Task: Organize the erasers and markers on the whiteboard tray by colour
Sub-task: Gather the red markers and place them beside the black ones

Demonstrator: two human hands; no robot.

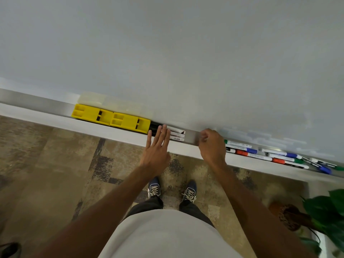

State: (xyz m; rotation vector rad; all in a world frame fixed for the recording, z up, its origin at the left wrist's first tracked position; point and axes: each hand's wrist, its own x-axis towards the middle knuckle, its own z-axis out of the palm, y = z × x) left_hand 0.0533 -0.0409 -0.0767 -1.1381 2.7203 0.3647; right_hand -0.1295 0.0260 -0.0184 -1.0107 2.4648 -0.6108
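We see a long grey metal tray (191, 135) crossing the frame. On it lie two yellow plastic erasers (111, 118) left of centre, black-capped white markers (176, 135) mid-frame, and red-, blue- and green-capped markers (279, 155) at the right.

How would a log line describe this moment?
left hand: fingers on black markers | right hand: curled over tray | yellow erasers: together | other markers: mixed

- Both arms bare, stretched forward from the bottom of the view; the 2 forearms converge slightly toward the wrists, and the hands are apart at about the same height.
- left hand (158, 148): back toward the camera, fingers (160, 136) straight and pointing forward, 3 held close together, the little finger slightly spread to the left.
- right hand (212, 146): back toward the camera, knuckles raised, fingers curled under; whether they pinch anything is hidden.
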